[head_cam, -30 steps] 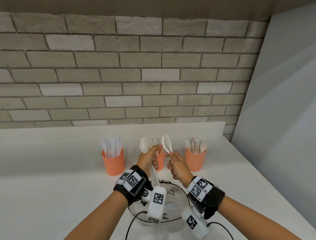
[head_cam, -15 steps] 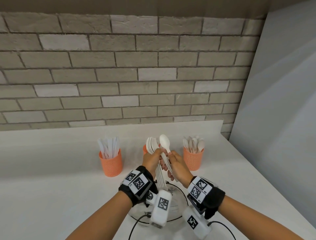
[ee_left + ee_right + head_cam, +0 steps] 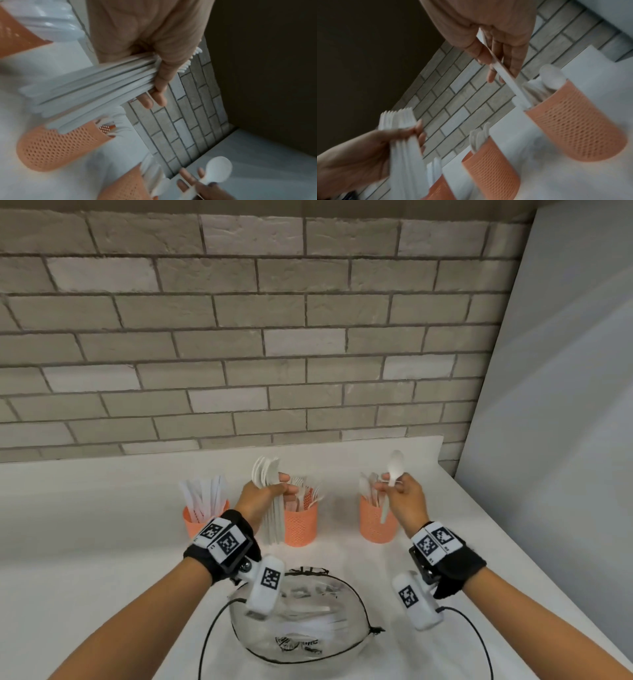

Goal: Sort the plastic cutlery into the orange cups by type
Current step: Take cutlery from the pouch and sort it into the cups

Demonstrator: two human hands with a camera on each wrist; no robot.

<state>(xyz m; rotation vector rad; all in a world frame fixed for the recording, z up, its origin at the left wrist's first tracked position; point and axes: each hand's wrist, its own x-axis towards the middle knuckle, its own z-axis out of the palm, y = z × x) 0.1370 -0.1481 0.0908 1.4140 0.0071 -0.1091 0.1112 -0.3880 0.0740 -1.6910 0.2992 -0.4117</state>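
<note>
Right hand [image 3: 406, 501]: fingers and thumb pinch the handle of a single white spoon [image 3: 394, 470]; bowl end up, handle slanting down past the fingertips.
Spoon tip: the right wrist view shows the handle's lower end at the rim of the right cup [image 3: 377, 523]; whether it is inside the rim or just in front of it cannot be told.
Right cup: orange, perforated wall, directly below the right fingers; it holds upright white spoons [image 3: 368, 489], bowls up.
Left hand [image 3: 263, 498]: fingers and thumb are clenched round a bundle of cutlery [image 3: 272, 508], held roughly upright; handles hang below the fist, heads fan out above it.
Bundle content: spoon-shaped heads show in the head view, tined ends in the right wrist view [image 3: 397, 117]; the exact mix cannot be told.
Middle cup [image 3: 300, 525]: orange, just right of the left fingers and partly behind the bundle; forks [image 3: 305, 491] stand in it, tines up.
Left cup [image 3: 193, 523]: orange, beyond the left wrist on its outer side, partly hidden by the wristband; flat white knives [image 3: 205, 494] stand in it.
Between the hands: clear gap; hands well apart, not touching.
Near the wrists: a clear plastic bag [image 3: 301, 625] with a black drawstring lies on the white counter [image 3: 85, 542], with more white cutlery inside.
Backdrop: grey brick wall [image 3: 239, 337] behind the cups.
</note>
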